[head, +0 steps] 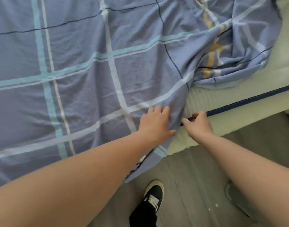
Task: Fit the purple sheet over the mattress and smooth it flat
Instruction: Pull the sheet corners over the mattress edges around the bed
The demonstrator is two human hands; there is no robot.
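The purple sheet, checked with pale blue and white bands and thin dark lines, lies over most of the mattress. It reaches from the far left across to about the middle of the near side. There it is fairly flat, with only fine creases. Off to the upper right it is a different story: the cloth is heaped in a rumpled fold, with a yellow-patterned patch turned up. That end of the mattress shows bare and white, with a dark blue piping running along its edge. A flap of the sheet hangs over the near edge and droops toward the grey floor.

Both of the person's arms are bare and stretched out toward the spot where the covered part ends. The left hand lies palm down on the sheet, just inside its edge. Its fingers are spread and the thumb is stuck out to the right, pressing the cloth and clutching nothing. The right hand is just beside it, apart by a narrow gap. Its fingers are curled over the mattress edge at the piping, with the thumb below (I cannot tell whether any of the sheet's hem is caught in that grip too).

Down on the floor stands a black shoe with white laces, below a black trouser leg.
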